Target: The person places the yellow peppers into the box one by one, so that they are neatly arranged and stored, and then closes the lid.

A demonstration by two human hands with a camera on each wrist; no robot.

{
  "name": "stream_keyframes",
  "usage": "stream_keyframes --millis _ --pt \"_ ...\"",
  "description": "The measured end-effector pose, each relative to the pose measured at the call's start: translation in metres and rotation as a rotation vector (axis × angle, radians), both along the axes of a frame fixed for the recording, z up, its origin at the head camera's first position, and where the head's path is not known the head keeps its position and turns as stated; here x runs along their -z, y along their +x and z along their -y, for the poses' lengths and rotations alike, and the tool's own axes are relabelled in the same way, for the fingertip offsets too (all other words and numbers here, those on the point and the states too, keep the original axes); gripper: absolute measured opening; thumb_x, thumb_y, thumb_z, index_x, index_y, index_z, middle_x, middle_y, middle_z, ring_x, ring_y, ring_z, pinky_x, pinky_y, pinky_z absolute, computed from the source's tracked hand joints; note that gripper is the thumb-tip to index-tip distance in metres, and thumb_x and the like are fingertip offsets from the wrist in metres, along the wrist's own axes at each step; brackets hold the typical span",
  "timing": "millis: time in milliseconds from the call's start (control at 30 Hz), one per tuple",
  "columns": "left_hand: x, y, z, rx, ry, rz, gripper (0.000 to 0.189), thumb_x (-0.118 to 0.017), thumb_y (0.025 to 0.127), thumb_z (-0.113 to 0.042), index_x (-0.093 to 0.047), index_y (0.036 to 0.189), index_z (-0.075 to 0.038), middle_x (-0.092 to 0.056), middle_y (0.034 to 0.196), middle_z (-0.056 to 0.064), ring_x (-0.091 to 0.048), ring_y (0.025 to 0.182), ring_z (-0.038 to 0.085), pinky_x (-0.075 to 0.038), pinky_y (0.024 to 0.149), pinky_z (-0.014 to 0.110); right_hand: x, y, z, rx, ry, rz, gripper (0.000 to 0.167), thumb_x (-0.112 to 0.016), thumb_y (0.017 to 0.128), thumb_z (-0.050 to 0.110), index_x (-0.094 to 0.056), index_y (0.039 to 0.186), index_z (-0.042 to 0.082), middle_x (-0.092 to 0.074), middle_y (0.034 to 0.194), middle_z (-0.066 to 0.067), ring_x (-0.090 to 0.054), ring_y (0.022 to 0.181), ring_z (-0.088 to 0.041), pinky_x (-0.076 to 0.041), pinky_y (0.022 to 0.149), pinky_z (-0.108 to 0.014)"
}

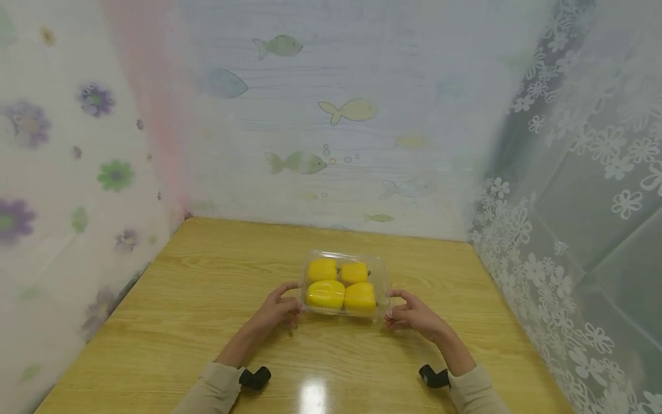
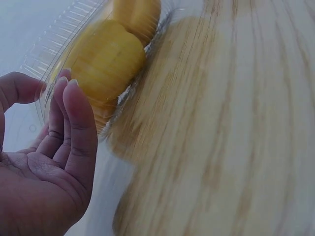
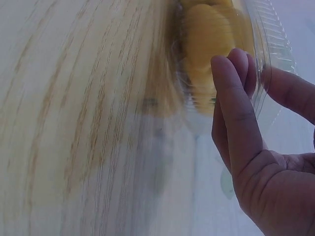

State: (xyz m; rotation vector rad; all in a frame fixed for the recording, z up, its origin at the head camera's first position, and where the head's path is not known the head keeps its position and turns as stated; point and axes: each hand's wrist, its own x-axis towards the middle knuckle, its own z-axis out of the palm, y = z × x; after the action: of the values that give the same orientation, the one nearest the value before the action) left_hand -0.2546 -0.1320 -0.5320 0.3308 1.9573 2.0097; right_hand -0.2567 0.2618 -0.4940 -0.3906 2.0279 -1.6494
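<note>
A clear plastic clamshell box [image 1: 381,277] holds several yellow bell peppers [image 1: 326,295], set in two rows. My left hand [image 1: 276,310] grips the box's left end, with the thumb and fingers on either side of its edge. At the opposite end, my right hand [image 1: 416,316] holds the box in the same manner. The wrist views show fingertips at the clear wall [image 2: 45,98], close to the yellow peppers [image 3: 209,39]. Whether the box touches the table or is slightly raised, I cannot tell.
Beneath is a wood-grain table [image 1: 222,259]. A fish-patterned curtain [image 1: 351,109] hangs behind it, a flowered one [image 1: 116,175] on the left and a white-flowered sheer one [image 1: 584,144] on the right. Black wrist devices [image 1: 255,378] sit at both sleeves.
</note>
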Motion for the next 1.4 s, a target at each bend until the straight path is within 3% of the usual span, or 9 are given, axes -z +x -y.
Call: stream_keyframes --millis 467,900,1400 --pt "0.0066 0.0032 -0.0025 -0.026 0.025 0.017 0.061 -0.062 0.098 -0.011 -0.034 0.151 -0.002 -0.068 0.084 0.002 -0.059 0.075 0.012 -0.054 0.062 0.027 0.0027 0.001 0.0 -0.005 -0.015 0.025 0.064 -0.06 0.103 0.01 -0.022 0.149 -0.011 -0.072 0.105 -0.023 -0.071 0.098 -0.032 -0.058 0.09 -0.046" --pt "0.0058 0.0045 -0.0053 -0.062 0.026 0.049 0.06 -0.063 0.095 -0.008 -0.039 0.149 -0.005 -0.069 0.084 0.002 -0.056 0.07 0.011 -0.052 0.06 0.026 0.0027 0.0037 0.0015 0.023 -0.027 0.018 0.066 -0.059 0.102 0.01 -0.02 0.151 -0.011 -0.073 0.102 -0.019 -0.071 0.097 -0.031 -0.058 0.091 -0.046" --pt "0.0026 0.0033 -0.0034 -0.057 0.029 0.021 0.062 -0.061 0.097 -0.006 -0.035 0.153 -0.001 -0.07 0.087 0.003 -0.05 0.068 0.01 -0.05 0.06 0.024 0.0047 -0.0037 0.0009 0.023 -0.031 0.007 0.067 -0.062 0.101 0.009 -0.021 0.15 -0.012 -0.073 0.102 -0.021 -0.073 0.094 -0.029 -0.059 0.088 -0.044"
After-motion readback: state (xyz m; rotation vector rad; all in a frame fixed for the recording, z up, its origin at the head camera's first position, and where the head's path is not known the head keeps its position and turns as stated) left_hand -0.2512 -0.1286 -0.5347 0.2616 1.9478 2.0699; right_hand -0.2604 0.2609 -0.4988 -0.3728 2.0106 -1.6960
